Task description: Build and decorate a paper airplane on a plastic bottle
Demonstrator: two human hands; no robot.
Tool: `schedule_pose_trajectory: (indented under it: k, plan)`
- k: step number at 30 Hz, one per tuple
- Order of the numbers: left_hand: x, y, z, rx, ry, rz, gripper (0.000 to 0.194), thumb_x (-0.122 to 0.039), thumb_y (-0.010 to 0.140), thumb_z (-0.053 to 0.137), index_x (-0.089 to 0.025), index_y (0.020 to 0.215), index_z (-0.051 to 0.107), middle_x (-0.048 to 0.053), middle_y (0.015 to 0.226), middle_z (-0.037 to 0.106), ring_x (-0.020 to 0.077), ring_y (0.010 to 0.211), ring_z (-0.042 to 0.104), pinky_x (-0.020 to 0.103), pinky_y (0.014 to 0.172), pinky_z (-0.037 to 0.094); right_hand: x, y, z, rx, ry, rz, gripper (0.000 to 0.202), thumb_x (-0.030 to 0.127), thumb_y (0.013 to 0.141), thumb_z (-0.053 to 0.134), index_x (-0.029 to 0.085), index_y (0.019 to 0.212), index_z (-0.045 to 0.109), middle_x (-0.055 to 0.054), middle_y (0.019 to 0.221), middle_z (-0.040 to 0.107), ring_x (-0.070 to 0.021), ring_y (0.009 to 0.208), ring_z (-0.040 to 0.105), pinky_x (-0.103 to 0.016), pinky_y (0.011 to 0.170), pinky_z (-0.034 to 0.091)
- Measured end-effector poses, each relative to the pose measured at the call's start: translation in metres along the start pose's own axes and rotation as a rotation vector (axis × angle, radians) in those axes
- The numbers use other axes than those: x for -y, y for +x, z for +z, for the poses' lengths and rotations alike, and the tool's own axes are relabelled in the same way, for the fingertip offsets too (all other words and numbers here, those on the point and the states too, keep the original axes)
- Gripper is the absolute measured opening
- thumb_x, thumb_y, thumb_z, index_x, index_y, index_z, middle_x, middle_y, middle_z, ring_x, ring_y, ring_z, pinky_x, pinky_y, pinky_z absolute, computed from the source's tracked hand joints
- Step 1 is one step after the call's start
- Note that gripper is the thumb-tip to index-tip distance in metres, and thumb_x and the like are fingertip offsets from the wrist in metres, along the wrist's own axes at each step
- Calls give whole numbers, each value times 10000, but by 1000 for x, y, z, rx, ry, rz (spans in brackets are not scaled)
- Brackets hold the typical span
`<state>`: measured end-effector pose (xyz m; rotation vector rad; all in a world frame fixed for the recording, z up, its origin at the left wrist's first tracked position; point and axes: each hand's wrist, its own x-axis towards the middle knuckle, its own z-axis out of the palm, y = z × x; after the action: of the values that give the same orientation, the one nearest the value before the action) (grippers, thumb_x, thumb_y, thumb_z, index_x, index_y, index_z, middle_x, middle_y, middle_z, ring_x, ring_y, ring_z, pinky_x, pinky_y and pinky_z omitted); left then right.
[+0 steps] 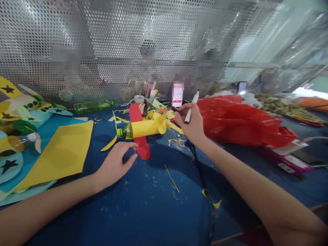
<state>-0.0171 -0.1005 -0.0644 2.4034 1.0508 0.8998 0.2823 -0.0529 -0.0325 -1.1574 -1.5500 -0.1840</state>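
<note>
A toy plane made from a green bottle wrapped in yellow paper (145,128) lies on the blue table, with a red wing (143,149) across it and a yellow propeller at its cap. My left hand (115,162) rests beside the red wing, fingers curved and apart, holding nothing. Right of the plane's tail, my right hand (191,124) is raised with a white marker (195,98) between its fingers; a black cap end shows below the fingers.
Yellow and blue paper sheets (61,150) and finished bottle planes (23,106) lie at the left. A red plastic bag (238,119) is at the right. Behind stand a green bottle (93,106), a lit phone (177,94) and paper scraps. A black cable (200,171) runs toward the front edge.
</note>
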Motion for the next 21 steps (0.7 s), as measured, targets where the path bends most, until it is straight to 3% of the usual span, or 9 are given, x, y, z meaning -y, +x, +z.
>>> schedule_pose_trajectory:
  k: [2,4,6,8,12,16,18,21]
  plan:
    - [0,-1,-1,-9,-27,-9,229,-319,963,479,-213,1148,563,50,1068,657,204,1032,604,394,894,518,24,-12,5,75,93,-136,164,228,836,622,239,960,516,-29,894,635,-177,801,645,-355,764,544]
    - [1,-1,-1,-6,-39,6,243,-347,974,462,-214,1157,551,52,1065,656,207,1035,606,400,903,514,47,-29,12,281,201,-312,148,199,846,616,238,953,522,-33,900,652,-178,843,656,-344,778,548]
    - [1,-1,-1,-2,-40,29,258,-367,976,458,-212,1163,543,56,1064,656,211,1028,608,408,915,506,66,-45,19,479,265,-371,107,197,871,611,232,933,531,-40,918,666,-165,847,654,-317,765,548]
    - [1,-1,-1,14,-36,49,235,-366,984,436,-210,1113,556,58,1047,654,210,1005,607,406,910,501,77,-58,24,586,324,-350,67,215,895,594,224,927,536,-46,913,664,-161,839,648,-308,750,547]
    - [0,1,-1,82,-30,57,247,-359,1005,376,-212,956,569,50,966,638,209,957,585,390,886,485,84,-67,26,656,461,-105,105,301,894,613,225,903,542,-48,889,655,-166,802,638,-331,753,538]
    - [2,3,-2,60,-117,-71,235,-351,1012,334,-214,1000,526,39,932,609,191,898,577,362,845,474,80,-62,26,625,851,362,298,522,951,428,244,1009,515,-30,809,663,-162,693,642,-322,644,534]
    - [4,4,-3,42,-192,-137,231,-348,1015,308,-215,988,495,28,894,590,175,849,570,336,808,476,78,-60,26,532,954,508,291,508,949,383,247,992,506,3,702,636,-153,606,607,-301,570,507]
    - [7,6,-3,32,-257,-188,224,-328,1015,289,-215,956,473,20,878,574,157,819,556,311,796,478,76,-58,26,447,976,552,139,358,870,467,234,834,521,39,572,559,-132,498,527,-273,493,447]
